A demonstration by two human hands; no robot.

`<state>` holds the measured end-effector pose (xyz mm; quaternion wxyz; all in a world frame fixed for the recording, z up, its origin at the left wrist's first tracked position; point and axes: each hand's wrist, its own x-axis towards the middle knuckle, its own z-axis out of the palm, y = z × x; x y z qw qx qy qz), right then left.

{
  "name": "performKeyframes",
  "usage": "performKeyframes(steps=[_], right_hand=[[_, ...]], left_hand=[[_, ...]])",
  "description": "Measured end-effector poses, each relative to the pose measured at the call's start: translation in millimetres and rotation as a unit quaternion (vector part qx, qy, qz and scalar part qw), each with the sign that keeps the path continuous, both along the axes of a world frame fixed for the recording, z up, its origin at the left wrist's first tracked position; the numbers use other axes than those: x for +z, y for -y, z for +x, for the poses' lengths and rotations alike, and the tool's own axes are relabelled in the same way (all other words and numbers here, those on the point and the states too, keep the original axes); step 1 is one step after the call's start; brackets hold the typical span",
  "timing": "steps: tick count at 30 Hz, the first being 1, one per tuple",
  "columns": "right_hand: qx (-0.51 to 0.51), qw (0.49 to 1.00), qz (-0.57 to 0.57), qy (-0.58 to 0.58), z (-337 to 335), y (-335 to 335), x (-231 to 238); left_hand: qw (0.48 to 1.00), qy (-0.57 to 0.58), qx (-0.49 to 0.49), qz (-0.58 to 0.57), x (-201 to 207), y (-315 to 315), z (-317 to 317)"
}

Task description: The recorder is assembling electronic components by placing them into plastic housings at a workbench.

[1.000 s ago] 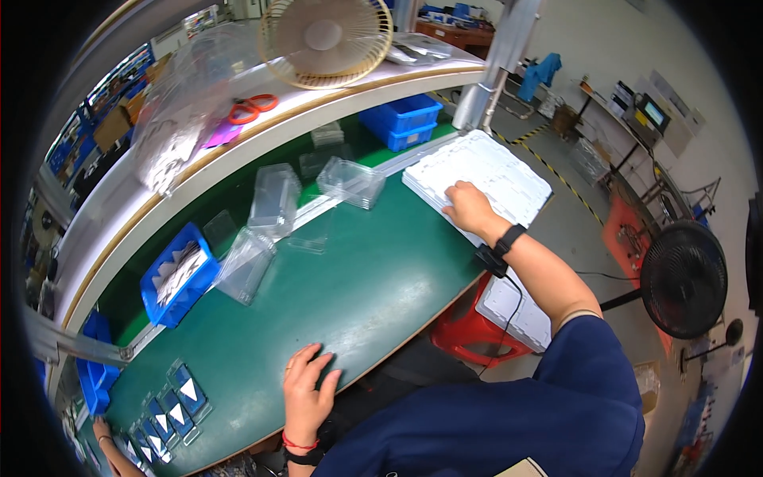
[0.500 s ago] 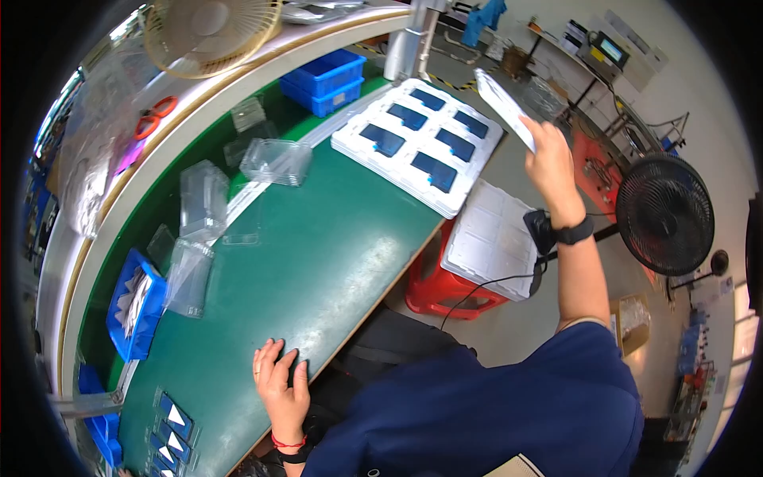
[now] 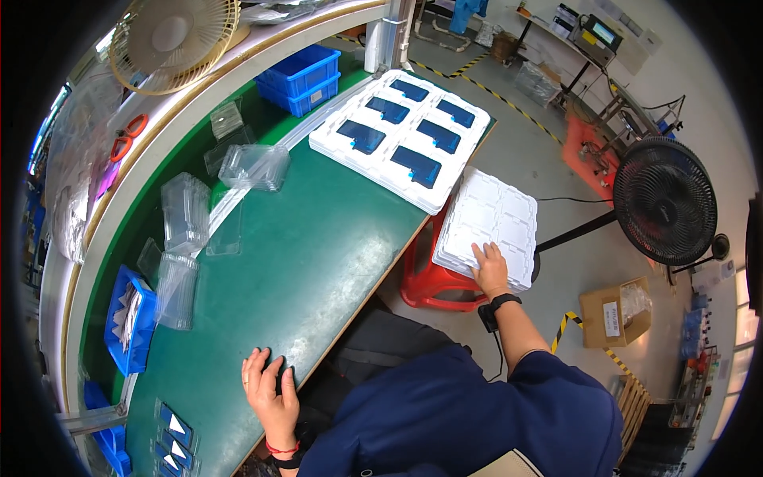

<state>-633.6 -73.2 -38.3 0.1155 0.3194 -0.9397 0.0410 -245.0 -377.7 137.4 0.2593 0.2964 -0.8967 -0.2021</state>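
Observation:
My right hand (image 3: 491, 270) lies with its fingers stretched over the near edge of a stack of empty white plastic trays (image 3: 497, 211) on a red stool (image 3: 425, 278). My left hand (image 3: 270, 391) rests open at the edge of the green table (image 3: 318, 270), holding nothing. At the table's far end sits another white tray (image 3: 338, 147), its compartments holding several dark, flat screen-like panels (image 3: 416, 166). Several small dark panels with white triangles (image 3: 176, 425) lie in clear plastic at the near left.
Clear plastic trays (image 3: 187, 211) line the table's left side. Blue bins (image 3: 298, 75) stand at the back and a blue bin of papers (image 3: 131, 318) at the left. Red-handled scissors (image 3: 127, 139) and a cream fan (image 3: 171, 40) are on the shelf. A black fan (image 3: 664, 199) stands at right.
My right hand has come down from the raised position with a white tray, which now appears laid on the stool's stack. My left hand stays by the table edge.

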Motion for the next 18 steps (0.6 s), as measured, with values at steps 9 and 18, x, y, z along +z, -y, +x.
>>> performKeyframes(steps=[9,18], right_hand=[[-0.004,0.996,0.018,0.083,1.9,7.1,4.8],[-0.033,0.994,0.032,0.104,-5.6,9.5,5.6]], left_hand=[[1.000,-0.004,0.008,-0.008,1.1,0.7,-1.5],[1.000,-0.013,0.002,-0.009,-0.4,1.1,-2.3]])
